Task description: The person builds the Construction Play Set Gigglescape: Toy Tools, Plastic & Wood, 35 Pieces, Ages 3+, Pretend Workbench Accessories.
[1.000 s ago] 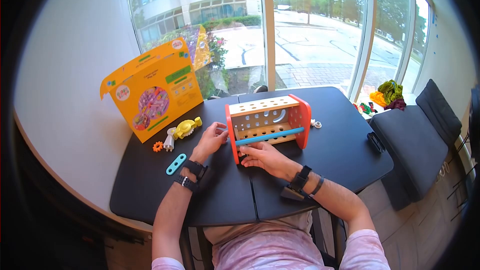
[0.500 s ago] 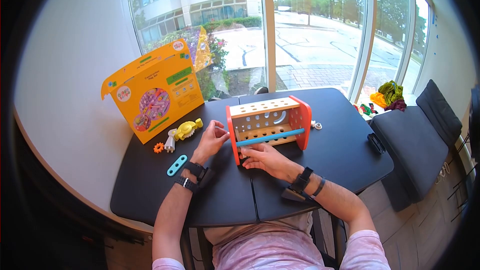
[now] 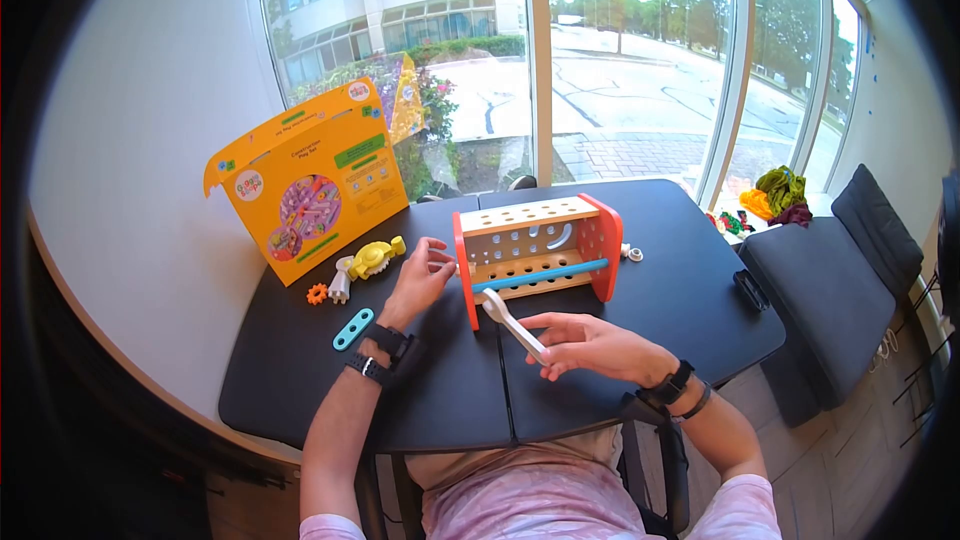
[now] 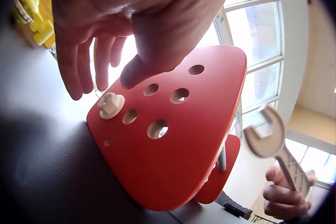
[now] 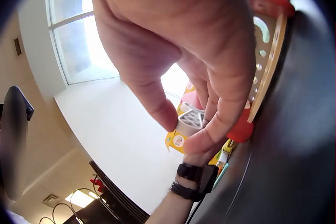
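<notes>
My right hand [image 3: 612, 348] holds a white toy wrench [image 3: 515, 328] by its handle. In the left wrist view the wrench's open jaw [image 4: 266, 136] shows to the right of the red side panel, pointing up. My left hand [image 3: 420, 282] is beside that red panel [image 4: 184, 108] of a wooden toy toolbox, fingers loosely bent and nothing visible between them. A white hex bolt head [image 4: 111, 106] sits in a hole of the panel, just below the left fingertips. The toolbox's blue bar [image 3: 540, 274] runs between its two red ends.
Left on the black table [image 3: 430, 400] lie a turquoise three-hole strip [image 3: 353, 330], an orange gear [image 3: 316, 293], a white piece [image 3: 340, 282] and a yellow piece [image 3: 372, 258]. A yellow box [image 3: 310, 175] stands behind them. Small white parts [image 3: 632, 251] lie right of the toolbox.
My right hand has drawn back from the toolbox's front, toward my body and to the right, bringing the white wrench into plain view. My left hand stays by the red panel.
</notes>
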Action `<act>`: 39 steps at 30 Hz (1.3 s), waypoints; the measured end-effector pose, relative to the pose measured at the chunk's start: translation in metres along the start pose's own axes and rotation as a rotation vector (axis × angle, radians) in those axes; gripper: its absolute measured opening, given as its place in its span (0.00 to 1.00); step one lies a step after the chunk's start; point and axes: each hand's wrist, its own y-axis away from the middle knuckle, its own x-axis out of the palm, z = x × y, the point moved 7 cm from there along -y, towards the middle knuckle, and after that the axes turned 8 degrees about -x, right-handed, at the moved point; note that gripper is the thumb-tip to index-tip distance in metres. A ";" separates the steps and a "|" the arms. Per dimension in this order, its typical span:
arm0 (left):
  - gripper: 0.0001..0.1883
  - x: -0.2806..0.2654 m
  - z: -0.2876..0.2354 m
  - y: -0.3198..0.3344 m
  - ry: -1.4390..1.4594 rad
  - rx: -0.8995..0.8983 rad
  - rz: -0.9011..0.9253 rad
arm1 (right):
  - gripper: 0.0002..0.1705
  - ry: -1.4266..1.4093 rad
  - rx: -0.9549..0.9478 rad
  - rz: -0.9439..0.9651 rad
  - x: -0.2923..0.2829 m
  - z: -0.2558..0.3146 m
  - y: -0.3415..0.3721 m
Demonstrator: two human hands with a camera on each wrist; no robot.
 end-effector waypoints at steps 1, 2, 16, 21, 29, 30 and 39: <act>0.22 -0.003 -0.005 0.000 -0.001 0.013 -0.014 | 0.34 0.017 -0.030 0.026 0.000 0.007 0.008; 0.21 -0.006 -0.018 0.005 0.002 0.009 -0.033 | 0.33 0.024 -0.056 0.005 -0.004 0.011 0.014; 0.23 -0.010 -0.143 0.071 -0.270 0.412 -0.083 | 0.17 0.157 -0.669 -0.819 -0.116 0.079 0.050; 0.25 -0.015 -0.143 0.073 -0.327 0.389 -0.084 | 0.18 0.090 -0.613 -0.738 -0.123 0.064 0.034; 0.25 -0.043 -0.118 0.069 -0.027 0.274 -0.007 | 0.19 0.147 -0.507 -0.618 -0.088 0.072 0.024; 0.25 -0.045 -0.117 0.070 -0.035 0.274 -0.007 | 0.19 0.147 -0.506 -0.610 -0.087 0.072 0.022; 0.25 -0.051 -0.123 0.081 -0.177 0.302 -0.079 | 0.20 0.188 -0.519 -0.638 -0.081 0.077 0.028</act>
